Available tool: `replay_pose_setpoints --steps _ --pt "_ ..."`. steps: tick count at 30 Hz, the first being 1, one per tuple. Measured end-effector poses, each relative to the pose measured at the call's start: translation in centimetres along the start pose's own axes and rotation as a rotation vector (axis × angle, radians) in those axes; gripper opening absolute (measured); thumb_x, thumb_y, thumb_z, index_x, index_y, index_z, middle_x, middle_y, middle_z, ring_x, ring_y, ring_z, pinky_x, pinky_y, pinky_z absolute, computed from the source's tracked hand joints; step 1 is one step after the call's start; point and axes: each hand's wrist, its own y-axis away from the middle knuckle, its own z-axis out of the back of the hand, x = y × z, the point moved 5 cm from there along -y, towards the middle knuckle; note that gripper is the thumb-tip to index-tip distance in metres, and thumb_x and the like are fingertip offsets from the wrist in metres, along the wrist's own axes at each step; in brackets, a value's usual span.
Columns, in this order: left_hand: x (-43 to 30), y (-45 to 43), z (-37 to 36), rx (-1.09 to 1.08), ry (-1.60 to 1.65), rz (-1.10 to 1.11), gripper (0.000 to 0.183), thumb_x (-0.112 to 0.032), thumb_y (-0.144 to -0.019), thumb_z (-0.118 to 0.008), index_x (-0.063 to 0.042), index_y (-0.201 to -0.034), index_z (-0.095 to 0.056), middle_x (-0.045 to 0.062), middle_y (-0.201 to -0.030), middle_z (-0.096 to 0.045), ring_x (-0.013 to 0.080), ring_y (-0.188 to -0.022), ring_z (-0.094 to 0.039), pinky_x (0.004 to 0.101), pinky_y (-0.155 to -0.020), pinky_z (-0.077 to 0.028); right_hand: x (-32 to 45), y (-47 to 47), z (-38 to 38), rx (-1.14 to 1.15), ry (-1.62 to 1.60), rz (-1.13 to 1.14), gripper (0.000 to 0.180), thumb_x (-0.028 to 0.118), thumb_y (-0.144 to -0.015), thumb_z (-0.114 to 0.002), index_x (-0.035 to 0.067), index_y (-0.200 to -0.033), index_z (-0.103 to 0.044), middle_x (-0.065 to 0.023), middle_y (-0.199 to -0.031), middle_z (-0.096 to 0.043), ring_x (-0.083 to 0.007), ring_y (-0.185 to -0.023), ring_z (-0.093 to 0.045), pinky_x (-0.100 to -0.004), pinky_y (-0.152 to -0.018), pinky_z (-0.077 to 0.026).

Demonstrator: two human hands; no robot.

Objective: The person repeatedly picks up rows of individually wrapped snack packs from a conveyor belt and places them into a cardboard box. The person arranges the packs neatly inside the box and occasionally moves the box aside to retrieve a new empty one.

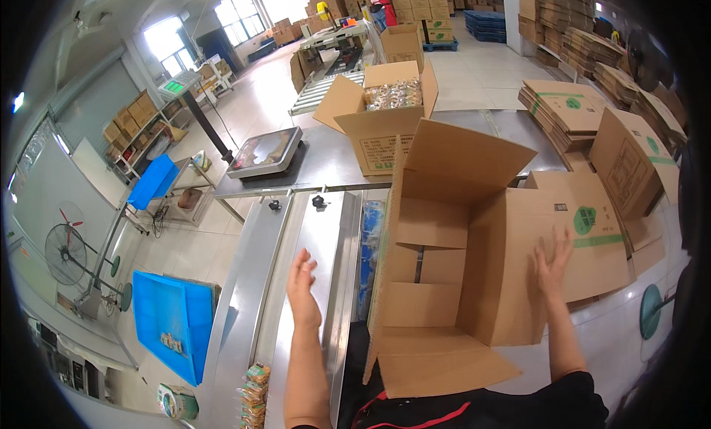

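Before me stands an open cardboard carton with its flaps spread and crossed bottom flaps visible inside. To its left, my left hand is raised over the steel conveyor, empty, fingers loosely curved. My right hand holds nothing and has its fingers apart. It is beside the carton's right flap, in front of a printed flattened carton; whether it touches either is unclear. Behind stands a second carton, filled with small wrapped packets. More wrapped packets lie in a row on the conveyor.
A platform scale rests on the steel table. A blue crate with a few packets is left of the conveyor. Stacked flat cartons stand at right. A pedestal fan is far left; a person stands at the back.
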Motion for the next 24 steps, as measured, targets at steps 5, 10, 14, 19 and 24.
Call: replay_pose_setpoints --steps 5,10,14,19,24 --pt "-17.6 11.8 -9.3 0.576 -0.894 -0.92 0.081 -0.047 -0.086 -0.08 -0.009 -0.152 -0.054 0.02 -0.157 -0.047 0.0373 -0.146 -0.043 0.0521 -0.115 -0.035 17.1 -13.6 2.6 -0.21 0.215 0.61 0.089 0.032 -0.091 -0.08 0.004 -0.162 -0.035 -0.0212 -0.169 -0.026 -0.0407 -0.157 -0.023 -0.0554 -0.127 -0.019" --pt "-6.9 21.1 -13.5 1.052 -1.0 -0.756 0.079 -0.059 -0.1 -0.06 -0.003 -0.154 -0.048 0.024 -0.162 -0.041 0.0411 -0.149 -0.04 0.0571 -0.119 -0.034 25.8 -21.7 -8.7 0.106 0.259 0.695 0.08 0.044 -0.091 -0.077 0.008 -0.155 -0.045 -0.0181 -0.14 -0.06 -0.0348 -0.139 -0.05 -0.0561 -0.121 -0.029" --pt "0.6 22.4 -12.0 1.372 -1.151 -0.49 0.078 -0.068 -0.102 -0.05 -0.015 -0.159 -0.045 0.023 -0.161 -0.044 0.0413 -0.147 -0.045 0.0595 -0.117 -0.038 23.2 -25.6 -13.9 0.554 0.329 0.387 0.051 0.052 -0.093 -0.072 0.014 -0.128 -0.068 -0.0163 -0.104 -0.075 -0.0361 -0.109 -0.07 -0.0506 -0.097 -0.053" --pt "0.9 17.6 -8.2 1.48 -1.324 -0.614 0.069 -0.07 -0.098 -0.053 -0.032 -0.155 -0.052 0.01 -0.16 -0.049 0.0333 -0.147 -0.047 0.0592 -0.116 -0.038 11.3 -30.2 -10.6 0.466 0.354 0.074 0.047 0.055 -0.094 -0.068 0.011 -0.111 -0.074 -0.0176 -0.11 -0.075 -0.0371 -0.107 -0.07 -0.0492 -0.088 -0.054" --pt "4.1 8.7 -3.1 0.952 -1.53 -0.612 0.073 -0.065 -0.097 -0.06 -0.031 -0.16 -0.045 0.014 -0.17 -0.032 0.0373 -0.16 -0.021 0.0645 -0.125 -0.015 -1.6 -26.2 -7.0 0.408 0.127 -0.067 0.051 0.048 -0.096 -0.07 -0.002 -0.097 -0.071 -0.0218 -0.098 -0.076 -0.036 -0.097 -0.073 -0.0447 -0.084 -0.054"
